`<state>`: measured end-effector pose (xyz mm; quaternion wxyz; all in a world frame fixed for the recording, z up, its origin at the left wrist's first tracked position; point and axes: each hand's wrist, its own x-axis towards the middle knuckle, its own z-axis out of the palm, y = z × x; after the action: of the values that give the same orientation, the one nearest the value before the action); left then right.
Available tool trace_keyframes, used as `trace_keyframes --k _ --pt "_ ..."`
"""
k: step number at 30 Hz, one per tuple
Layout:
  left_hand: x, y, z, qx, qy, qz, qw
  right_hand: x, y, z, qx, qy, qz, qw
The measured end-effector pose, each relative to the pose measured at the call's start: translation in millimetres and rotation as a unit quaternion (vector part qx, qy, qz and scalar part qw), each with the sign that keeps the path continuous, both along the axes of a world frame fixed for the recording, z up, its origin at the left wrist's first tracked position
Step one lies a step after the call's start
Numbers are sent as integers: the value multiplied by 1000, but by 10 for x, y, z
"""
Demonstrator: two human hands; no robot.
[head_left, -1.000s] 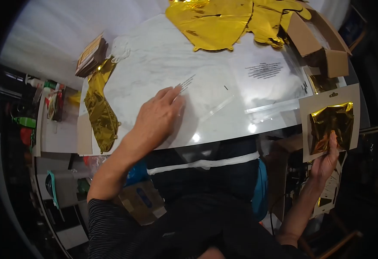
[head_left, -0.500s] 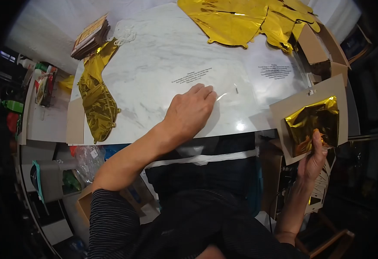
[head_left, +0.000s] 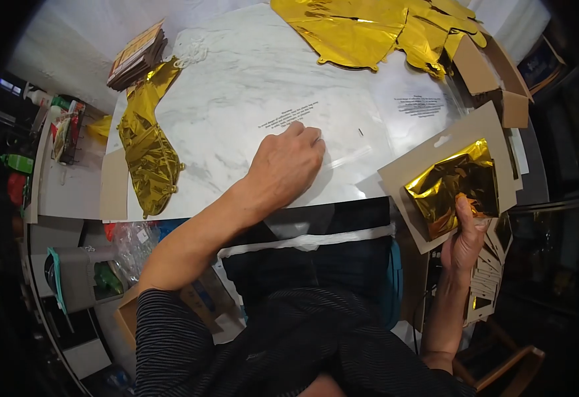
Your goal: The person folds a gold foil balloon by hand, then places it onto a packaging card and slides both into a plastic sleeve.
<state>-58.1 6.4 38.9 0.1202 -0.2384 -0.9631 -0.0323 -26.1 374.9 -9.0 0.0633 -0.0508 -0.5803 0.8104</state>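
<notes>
My left hand (head_left: 286,162) is closed over the near part of a clear plastic bag (head_left: 342,122) that lies flat on the table; its fingertips are partly hidden, pinching at the film. Black printed warning text shows on the bag just beyond my knuckles. In my right hand (head_left: 467,241) is a beige cardboard sheet (head_left: 402,175) with a hang hole near its top, tilted over the table's right front edge. A folded gold foil balloon (head_left: 451,188) rests against that cardboard, pressed there by my thumb. My other right fingers are behind the card.
A second printed plastic bag (head_left: 418,126) lies on the marble-patterned table (head_left: 236,86). Gold foil balloons lie flat at the back (head_left: 356,33) and left (head_left: 147,159). A cardboard box (head_left: 491,73) stands at right, a stack of cards (head_left: 137,56) at back left, white string (head_left: 190,53) beside it.
My right hand has brought the cardboard and folded foil balloon left, closer to the plastic bag. My left hand has shifted slightly left, still on the bag.
</notes>
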Motion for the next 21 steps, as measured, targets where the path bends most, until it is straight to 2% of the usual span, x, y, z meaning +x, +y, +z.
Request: trace_keyframes --k 4,6,8,11,13,14,16,17,21 --pt "-1 34 9 -21 16 1 1000 130 -185 -36 8 -47 4 999" --pt "61 79 36 -20 8 21 1000 198 -334 -45 -42 -58 16 997" --pt "69 103 47 -21 1 41 999 271 -425 -97 2 -87 54 995" --pt "87 87 22 2 -28 91 995 218 -667 71 9 -67 2 998" --pt "63 85 4 71 -46 95 992 71 -734 182 39 -31 -44 998" --pt "59 83 15 68 -45 105 991 0 -711 244 138 -34 -58 988" --pt "22 91 41 149 -74 98 981 -136 -900 369 56 29 -72 995" --pt "-2 91 38 178 -82 102 975 -174 -947 397 104 41 -56 992" --pt "-35 94 77 250 -123 130 951 -188 -1154 260 133 21 11 991"
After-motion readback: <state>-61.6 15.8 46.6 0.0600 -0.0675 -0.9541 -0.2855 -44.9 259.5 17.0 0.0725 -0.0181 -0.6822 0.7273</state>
